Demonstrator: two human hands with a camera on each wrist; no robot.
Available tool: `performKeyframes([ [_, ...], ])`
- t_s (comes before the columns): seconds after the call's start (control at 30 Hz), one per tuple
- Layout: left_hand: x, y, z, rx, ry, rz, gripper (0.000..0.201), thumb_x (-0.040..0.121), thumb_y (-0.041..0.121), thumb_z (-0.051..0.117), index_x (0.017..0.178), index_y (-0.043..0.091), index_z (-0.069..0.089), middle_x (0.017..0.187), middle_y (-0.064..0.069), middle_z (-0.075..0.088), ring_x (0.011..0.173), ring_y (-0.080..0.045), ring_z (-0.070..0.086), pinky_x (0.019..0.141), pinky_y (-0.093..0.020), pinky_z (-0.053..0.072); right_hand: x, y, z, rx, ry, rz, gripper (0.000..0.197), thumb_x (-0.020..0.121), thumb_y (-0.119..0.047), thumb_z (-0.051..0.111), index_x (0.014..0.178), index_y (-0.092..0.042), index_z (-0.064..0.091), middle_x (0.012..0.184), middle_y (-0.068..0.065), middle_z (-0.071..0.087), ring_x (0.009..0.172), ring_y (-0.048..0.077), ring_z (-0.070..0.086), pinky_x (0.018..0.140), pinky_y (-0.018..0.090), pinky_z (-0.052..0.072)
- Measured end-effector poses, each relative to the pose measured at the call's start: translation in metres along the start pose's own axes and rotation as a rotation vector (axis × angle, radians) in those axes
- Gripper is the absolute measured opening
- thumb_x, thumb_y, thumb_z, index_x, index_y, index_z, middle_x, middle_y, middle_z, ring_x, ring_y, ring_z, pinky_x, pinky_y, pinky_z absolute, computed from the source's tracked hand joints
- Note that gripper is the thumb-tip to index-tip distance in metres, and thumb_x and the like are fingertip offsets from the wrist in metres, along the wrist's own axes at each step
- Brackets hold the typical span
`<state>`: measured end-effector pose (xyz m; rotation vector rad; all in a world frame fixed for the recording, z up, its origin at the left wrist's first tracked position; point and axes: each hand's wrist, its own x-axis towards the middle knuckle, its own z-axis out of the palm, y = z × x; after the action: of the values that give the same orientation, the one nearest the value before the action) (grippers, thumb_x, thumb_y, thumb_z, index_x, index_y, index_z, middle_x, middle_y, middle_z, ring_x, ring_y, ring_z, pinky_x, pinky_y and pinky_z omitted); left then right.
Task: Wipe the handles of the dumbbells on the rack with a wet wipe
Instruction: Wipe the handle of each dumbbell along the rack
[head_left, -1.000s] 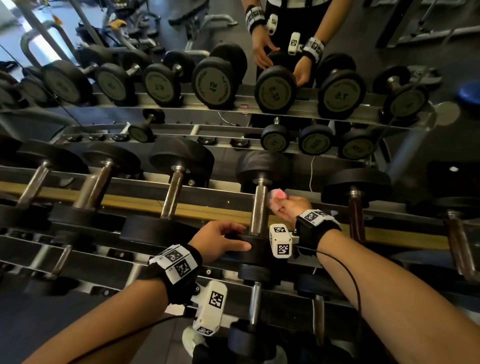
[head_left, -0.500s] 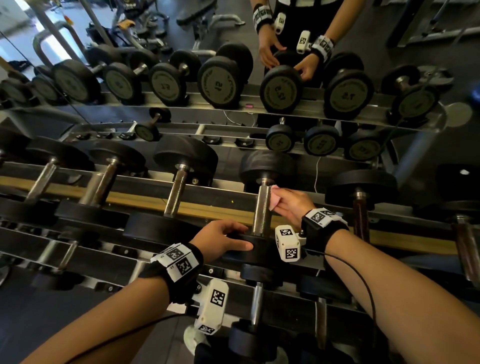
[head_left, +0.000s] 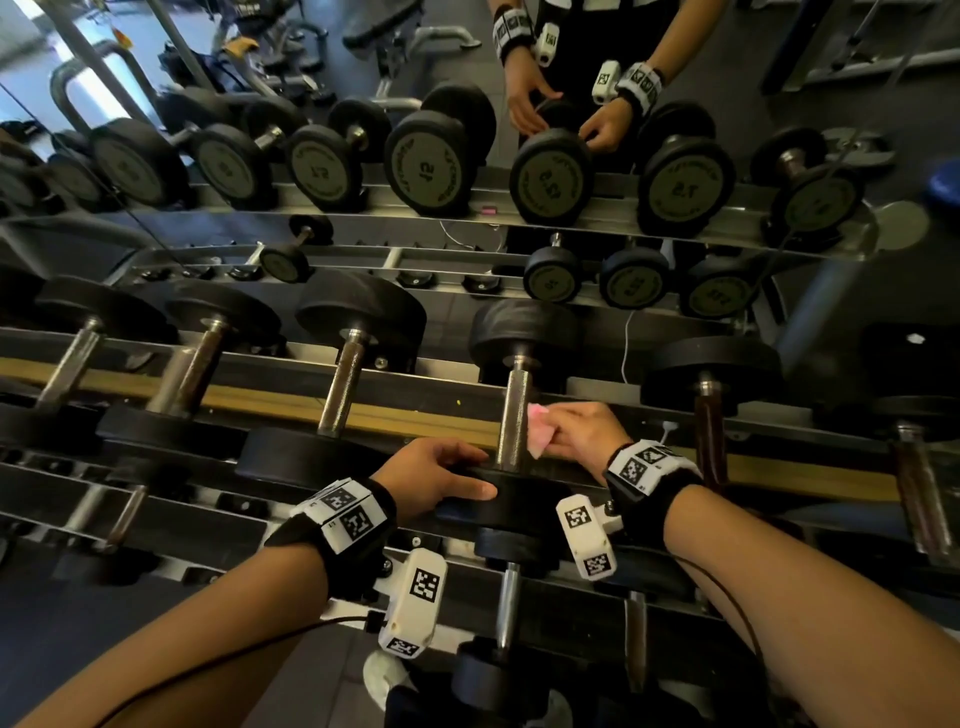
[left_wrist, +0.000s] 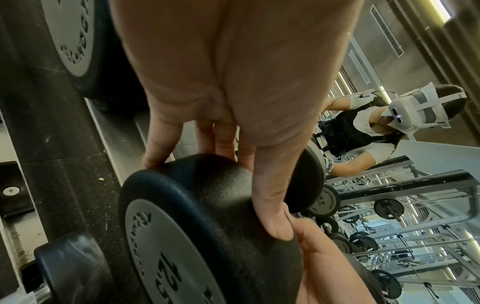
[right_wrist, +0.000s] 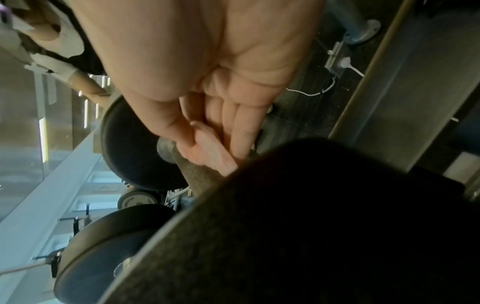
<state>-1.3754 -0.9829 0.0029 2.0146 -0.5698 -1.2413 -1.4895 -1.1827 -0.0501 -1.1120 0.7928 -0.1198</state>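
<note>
Pink wet wipe (head_left: 538, 430) pinched in right hand (head_left: 582, 434) against dumbbell handle (head_left: 514, 415); left hand (head_left: 434, 475) fingers grip its near head (head_left: 511, 496).

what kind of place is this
Most likely a gym's free-weights area. Rows of black dumbbells sit on a tiered metal rack facing a mirror, with weight benches and plate-loaded barbells behind. The right hand presses a pink wet wipe against one handle.

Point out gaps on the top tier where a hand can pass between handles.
Widest gap: between the shiny handle and the handle being wiped, over the wooden strip. Right of the pink wipe, the right hand fills most of the gap before the dark handle. The left hand covers the near head.
</note>
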Motion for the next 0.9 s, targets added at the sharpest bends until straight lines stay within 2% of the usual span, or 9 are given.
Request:
performKeyframes([
  [0.17, 0.002, 0.007, -0.004, 0.034, -0.046, -0.014, 0.041, 0.072, 0.024, 0.087, 0.105, 0.039, 0.068, 0.108, 0.011, 0.072, 0.098, -0.009, 0.07, 0.08, -0.028, 0.057, 0.004, -0.014, -0.01, -0.003, 0.008, 0.064, 0.031, 0.092, -0.006, 0.063, 0.118, 0.011, 0.061, 0.103, 0.026, 0.067, 0.091, 0.033, 0.07, 0.071, 0.03, 0.058],
  [0.27, 0.001, 0.008, -0.005, 0.033, -0.054, -0.009, 0.041, 0.072, 0.024, 0.087, 0.103, 0.041, 0.066, 0.106, 0.013, 0.073, 0.095, -0.006, 0.07, 0.072, -0.022, 0.055, 0.014, -0.022, -0.01, 0.152, 0.117, 0.01, 0.034, 0.096, -0.003, 0.055, 0.128, 0.008, 0.054, 0.121, 0.028, 0.061, 0.114, 0.038, 0.061, 0.09, 0.037, 0.051],
  [0.33, 0.001, 0.005, -0.005, 0.027, -0.046, 0.003, 0.038, 0.072, 0.023, 0.087, 0.1, 0.041, 0.067, 0.099, 0.016, 0.074, 0.091, -0.003, 0.071, 0.074, -0.022, 0.056, 0.016, -0.022, -0.006, 0.15, 0.077, 0.003, 0.03, 0.096, -0.004, 0.056, 0.125, 0.002, 0.058, 0.123, 0.025, 0.062, 0.114, 0.034, 0.062, 0.09, 0.036, 0.051],
  [0.47, -0.002, 0.001, -0.002, -0.013, -0.028, 0.05, 0.035, 0.074, 0.018, 0.085, 0.097, 0.038, 0.068, 0.09, 0.029, 0.072, 0.083, 0.007, 0.069, 0.065, -0.01, 0.052, 0.01, -0.008, 0.003, 0.098, -0.029, -0.03, 0.013, 0.095, -0.005, 0.057, 0.102, -0.01, 0.066, 0.109, 0.017, 0.069, 0.081, 0.014, 0.074, 0.067, 0.023, 0.059],
  [0.57, -0.002, -0.003, 0.0, -0.044, -0.02, 0.072, 0.034, 0.075, 0.011, 0.084, 0.091, 0.038, 0.071, 0.087, 0.028, 0.073, 0.08, 0.009, 0.069, 0.062, -0.006, 0.05, -0.001, 0.008, 0.0, 0.018, -0.068, -0.056, 0.013, 0.095, -0.011, 0.06, 0.099, -0.012, 0.073, 0.108, 0.02, 0.071, 0.085, 0.018, 0.074, 0.076, 0.027, 0.06],
  [0.7, -0.002, 0.0, -0.002, -0.038, -0.027, 0.052, 0.033, 0.074, 0.016, 0.085, 0.093, 0.039, 0.071, 0.091, 0.025, 0.074, 0.083, 0.004, 0.071, 0.067, -0.012, 0.053, -0.021, 0.014, -0.013, -0.346, -0.237, -0.049, 0.026, 0.085, -0.04, 0.069, 0.096, -0.018, 0.078, 0.098, 0.009, 0.076, 0.094, 0.021, 0.071, 0.087, 0.03, 0.056],
  [0.77, -0.002, 0.003, -0.003, -0.036, -0.044, 0.052, 0.033, 0.076, 0.015, 0.084, 0.093, 0.039, 0.069, 0.087, 0.027, 0.073, 0.078, 0.007, 0.07, 0.059, -0.009, 0.051, -0.018, 0.012, -0.021, -0.232, -0.217, -0.004, 0.029, 0.088, -0.027, 0.067, 0.108, -0.007, 0.073, 0.099, 0.013, 0.075, 0.094, 0.024, 0.072, 0.088, 0.034, 0.057],
  [0.83, -0.003, 0.004, -0.003, -0.042, -0.053, 0.05, 0.033, 0.077, 0.013, 0.083, 0.093, 0.038, 0.068, 0.085, 0.027, 0.073, 0.075, 0.007, 0.07, 0.056, -0.007, 0.05, -0.012, 0.005, -0.027, -0.02, -0.102, -0.006, 0.029, 0.094, -0.009, 0.058, 0.118, 0.008, 0.062, 0.092, 0.013, 0.074, 0.083, 0.021, 0.074, 0.075, 0.03, 0.06],
  [0.9, -0.005, 0.005, -0.003, -0.034, -0.044, 0.046, 0.033, 0.076, 0.016, 0.084, 0.094, 0.04, 0.068, 0.085, 0.028, 0.073, 0.077, 0.008, 0.069, 0.057, -0.007, 0.05, -0.008, -0.004, -0.031, 0.056, -0.007, -0.019, 0.027, 0.097, -0.004, 0.053, 0.12, 0.008, 0.058, 0.09, 0.011, 0.073, 0.075, 0.016, 0.074, 0.067, 0.026, 0.061],
])
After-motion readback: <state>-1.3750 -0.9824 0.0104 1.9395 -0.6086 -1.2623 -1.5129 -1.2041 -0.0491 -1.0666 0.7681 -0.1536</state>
